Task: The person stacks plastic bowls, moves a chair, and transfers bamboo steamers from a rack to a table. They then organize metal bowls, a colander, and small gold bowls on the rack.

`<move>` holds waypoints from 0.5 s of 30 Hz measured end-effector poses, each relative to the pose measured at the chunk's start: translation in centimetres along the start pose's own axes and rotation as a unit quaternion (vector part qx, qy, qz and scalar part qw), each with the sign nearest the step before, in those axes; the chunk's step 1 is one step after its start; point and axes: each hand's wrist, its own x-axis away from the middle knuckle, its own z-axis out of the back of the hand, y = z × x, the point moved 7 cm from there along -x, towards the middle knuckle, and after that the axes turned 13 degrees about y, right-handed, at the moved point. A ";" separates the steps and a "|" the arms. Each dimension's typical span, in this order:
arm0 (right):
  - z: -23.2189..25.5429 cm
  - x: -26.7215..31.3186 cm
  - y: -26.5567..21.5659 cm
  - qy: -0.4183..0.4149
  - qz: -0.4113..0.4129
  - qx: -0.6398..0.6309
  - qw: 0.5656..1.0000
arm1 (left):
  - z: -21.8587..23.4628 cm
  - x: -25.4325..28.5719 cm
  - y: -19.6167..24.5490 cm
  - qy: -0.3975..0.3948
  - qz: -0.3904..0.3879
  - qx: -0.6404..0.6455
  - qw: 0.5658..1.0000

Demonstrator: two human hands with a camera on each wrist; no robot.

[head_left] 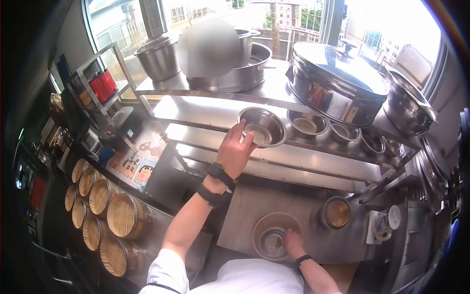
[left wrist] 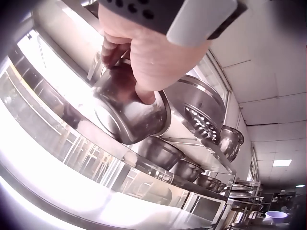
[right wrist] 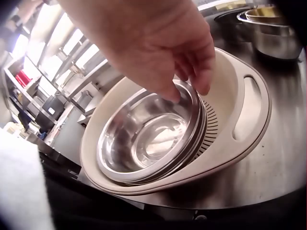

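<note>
My left hand (head_left: pixel 236 152) grips a steel bowl (head_left: pixel 269 128) by its rim, up at the front of the metal rack. The left wrist view shows the thumb pressed on the bowl's outer wall and the fingers over its edge. Lower down, a beige colander (right wrist: pixel 225 158) with handle slots sits on the steel table. Inside it lies a tilted stack of steel bowls (right wrist: pixel 139 139), several rims nested together. At the upper rim of that stack, my right hand (right wrist: pixel 153 52) pinches the top bowl between thumb and fingers.
More steel bowls (head_left: pixel 307 123) line the rack's shelf to the right. Above stand large pots and a glass-lidded steamer (head_left: pixel 338 83). A pot with a golden inside (head_left: pixel 337 213) and a mug (head_left: pixel 387 218) on a white scale are right of the colander. Bamboo steamers (head_left: pixel 122 215) stand at left.
</note>
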 end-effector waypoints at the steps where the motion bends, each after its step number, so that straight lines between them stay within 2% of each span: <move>1: -0.1 -0.1 0.2 -0.005 -0.003 0.005 1.000 | -1.1 -0.2 -0.5 0.001 -0.002 0.006 1.000; 3: -0.2 -0.3 0.3 -0.008 -0.008 0.013 1.000 | -3.0 -0.7 -2.2 -0.022 0.038 -0.039 0.998; 11: -0.9 -0.3 0.7 -0.036 -0.001 0.011 0.999 | -7.8 -1.5 -2.3 -0.075 0.035 -0.154 0.985; 13: -0.8 -0.2 0.5 -0.034 0.007 0.005 0.999 | -8.7 -1.2 -2.5 -0.116 0.042 -0.187 0.975; 15: -0.6 -0.1 0.5 -0.031 0.000 0.013 0.999 | -9.0 -0.9 -2.7 -0.106 0.034 -0.186 0.976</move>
